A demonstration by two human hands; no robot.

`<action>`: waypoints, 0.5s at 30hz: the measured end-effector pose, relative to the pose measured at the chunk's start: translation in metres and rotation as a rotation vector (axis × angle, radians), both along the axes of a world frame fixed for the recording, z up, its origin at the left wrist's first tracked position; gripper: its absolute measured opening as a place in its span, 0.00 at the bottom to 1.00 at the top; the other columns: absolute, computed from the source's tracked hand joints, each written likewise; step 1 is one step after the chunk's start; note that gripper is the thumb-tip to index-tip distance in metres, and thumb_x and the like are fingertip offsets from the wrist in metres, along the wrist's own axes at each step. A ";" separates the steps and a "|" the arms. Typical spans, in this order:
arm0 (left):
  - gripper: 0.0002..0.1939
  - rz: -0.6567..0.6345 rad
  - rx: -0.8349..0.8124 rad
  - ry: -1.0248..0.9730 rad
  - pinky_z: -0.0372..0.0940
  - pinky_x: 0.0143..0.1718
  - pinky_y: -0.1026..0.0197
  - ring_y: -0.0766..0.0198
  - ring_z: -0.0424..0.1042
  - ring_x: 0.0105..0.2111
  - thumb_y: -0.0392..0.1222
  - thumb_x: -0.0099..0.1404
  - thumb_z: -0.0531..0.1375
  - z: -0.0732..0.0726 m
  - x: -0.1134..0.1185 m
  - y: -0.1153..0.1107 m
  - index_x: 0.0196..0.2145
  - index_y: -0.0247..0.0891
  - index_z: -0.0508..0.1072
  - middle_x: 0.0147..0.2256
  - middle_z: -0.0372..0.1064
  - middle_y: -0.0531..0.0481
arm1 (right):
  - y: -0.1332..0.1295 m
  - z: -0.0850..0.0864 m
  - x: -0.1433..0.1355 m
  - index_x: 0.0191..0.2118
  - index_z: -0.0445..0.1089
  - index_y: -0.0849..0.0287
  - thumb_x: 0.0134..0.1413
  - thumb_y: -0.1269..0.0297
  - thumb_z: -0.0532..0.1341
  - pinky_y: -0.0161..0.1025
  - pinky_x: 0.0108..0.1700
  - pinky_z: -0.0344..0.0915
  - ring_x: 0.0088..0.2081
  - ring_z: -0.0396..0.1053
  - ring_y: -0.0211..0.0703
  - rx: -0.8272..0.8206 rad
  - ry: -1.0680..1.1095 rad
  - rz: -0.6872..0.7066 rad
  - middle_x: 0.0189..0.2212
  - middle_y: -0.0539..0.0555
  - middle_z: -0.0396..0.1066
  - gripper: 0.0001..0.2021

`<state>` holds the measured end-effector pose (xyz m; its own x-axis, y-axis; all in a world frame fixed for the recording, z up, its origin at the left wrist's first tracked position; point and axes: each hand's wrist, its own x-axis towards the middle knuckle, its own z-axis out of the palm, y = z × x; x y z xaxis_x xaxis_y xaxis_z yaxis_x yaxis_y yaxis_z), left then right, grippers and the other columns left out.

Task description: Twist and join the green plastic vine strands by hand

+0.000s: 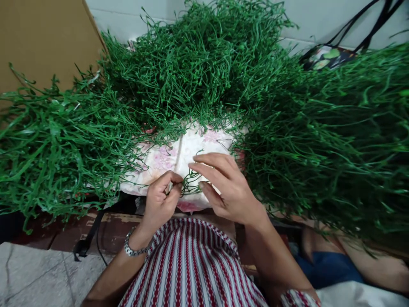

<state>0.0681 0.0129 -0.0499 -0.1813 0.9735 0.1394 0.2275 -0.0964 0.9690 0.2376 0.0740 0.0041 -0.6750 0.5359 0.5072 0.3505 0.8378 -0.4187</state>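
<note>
My left hand (pixel 162 196), with a metal watch at the wrist, pinches a few thin green stems (pixel 191 181) between thumb and forefinger. To their right is my right hand (pixel 225 185), its fingers spread and slightly curved, with nothing visibly gripped. The stems poke out between the two hands, just over a white cloth with pink flowers (pixel 166 157). Small knobs tip many of the green stems piled around it. A large heap (pixel 204 64) rises behind the cloth, another pile (pixel 60 140) lies at the left, and a third (pixel 326 140) spreads across the right.
A brown board (pixel 44 38) leans at the upper left against a pale wall. A dark patterned bag (pixel 329 57) with black straps sits behind the right pile. Below the piles run a worn reddish wooden edge (pixel 73 234) and a dark strap. Another person's arm (pixel 373 260) shows at lower right.
</note>
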 end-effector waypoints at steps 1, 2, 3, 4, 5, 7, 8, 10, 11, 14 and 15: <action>0.06 -0.029 0.017 0.013 0.53 0.26 0.67 0.70 0.58 0.24 0.30 0.60 0.52 0.000 0.000 0.000 0.28 0.38 0.65 0.25 0.59 0.55 | 0.006 0.000 0.000 0.52 0.62 0.61 0.54 0.73 0.55 0.47 0.54 0.56 0.54 0.59 0.46 -0.014 -0.074 0.042 0.50 0.58 0.65 0.18; 0.06 -0.061 0.034 0.030 0.54 0.27 0.67 0.69 0.59 0.25 0.30 0.60 0.52 0.001 -0.001 -0.001 0.28 0.38 0.65 0.25 0.59 0.55 | 0.011 -0.001 -0.001 0.52 0.62 0.60 0.54 0.71 0.55 0.49 0.55 0.53 0.55 0.57 0.47 -0.029 -0.136 0.080 0.51 0.58 0.64 0.18; 0.05 -0.098 0.052 0.046 0.54 0.28 0.67 0.69 0.60 0.26 0.30 0.60 0.52 0.001 -0.001 -0.001 0.29 0.37 0.65 0.25 0.60 0.55 | 0.014 -0.004 -0.001 0.52 0.63 0.60 0.55 0.70 0.55 0.49 0.55 0.52 0.55 0.56 0.48 -0.041 -0.178 0.114 0.51 0.57 0.64 0.17; 0.05 -0.135 0.071 0.060 0.55 0.28 0.66 0.69 0.61 0.27 0.31 0.60 0.53 0.001 -0.002 -0.002 0.29 0.37 0.65 0.26 0.60 0.54 | 0.017 -0.007 -0.001 0.50 0.64 0.60 0.56 0.69 0.55 0.49 0.54 0.53 0.53 0.58 0.47 -0.051 -0.198 0.146 0.48 0.57 0.66 0.15; 0.05 -0.169 0.086 0.073 0.55 0.29 0.66 0.68 0.61 0.28 0.31 0.60 0.53 0.001 -0.003 -0.003 0.30 0.37 0.65 0.27 0.60 0.54 | 0.018 -0.011 0.000 0.47 0.65 0.61 0.57 0.67 0.54 0.47 0.53 0.54 0.50 0.61 0.46 -0.060 -0.201 0.173 0.44 0.57 0.68 0.12; 0.05 -0.213 0.109 0.099 0.56 0.29 0.66 0.68 0.61 0.28 0.31 0.61 0.52 0.002 -0.006 -0.004 0.31 0.37 0.66 0.27 0.61 0.53 | 0.017 -0.019 0.001 0.42 0.67 0.63 0.59 0.66 0.53 0.44 0.47 0.57 0.42 0.63 0.42 -0.078 -0.186 0.209 0.36 0.56 0.69 0.10; 0.05 -0.223 0.116 0.120 0.56 0.29 0.65 0.67 0.61 0.28 0.31 0.61 0.52 0.003 -0.007 -0.005 0.31 0.37 0.66 0.27 0.61 0.53 | 0.015 -0.022 0.002 0.40 0.67 0.64 0.60 0.66 0.52 0.42 0.44 0.57 0.38 0.63 0.41 -0.083 -0.184 0.216 0.33 0.55 0.68 0.10; 0.06 -0.245 0.124 0.179 0.56 0.29 0.64 0.67 0.61 0.27 0.30 0.61 0.52 0.005 -0.010 -0.008 0.31 0.37 0.66 0.26 0.60 0.52 | 0.011 -0.026 0.005 0.38 0.67 0.63 0.59 0.66 0.52 0.40 0.41 0.56 0.36 0.60 0.41 -0.078 -0.210 0.199 0.30 0.54 0.66 0.09; 0.06 -0.257 0.128 0.213 0.56 0.30 0.64 0.67 0.61 0.27 0.30 0.61 0.51 0.007 -0.011 -0.009 0.31 0.37 0.66 0.26 0.60 0.52 | 0.008 -0.027 0.006 0.37 0.67 0.63 0.59 0.65 0.52 0.39 0.40 0.56 0.36 0.59 0.41 -0.068 -0.233 0.185 0.30 0.54 0.66 0.09; 0.07 -0.299 0.149 0.308 0.57 0.29 0.64 0.66 0.62 0.28 0.28 0.61 0.51 0.009 -0.014 -0.014 0.30 0.37 0.65 0.25 0.61 0.52 | 0.001 -0.027 0.009 0.31 0.66 0.62 0.60 0.65 0.51 0.39 0.37 0.53 0.33 0.57 0.40 -0.027 -0.316 0.166 0.28 0.54 0.64 0.10; 0.07 -0.316 0.157 0.333 0.57 0.29 0.64 0.67 0.62 0.27 0.28 0.61 0.51 0.009 -0.014 -0.016 0.30 0.37 0.65 0.25 0.61 0.52 | -0.002 -0.026 0.011 0.30 0.65 0.62 0.59 0.65 0.51 0.38 0.36 0.52 0.32 0.57 0.40 -0.016 -0.346 0.169 0.27 0.54 0.64 0.10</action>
<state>0.0538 -0.0030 -0.0404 0.1992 0.9363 0.2894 0.4586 -0.3500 0.8168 0.2482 0.0725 -0.0223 -0.8844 0.4083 0.2262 0.3306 0.8901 -0.3139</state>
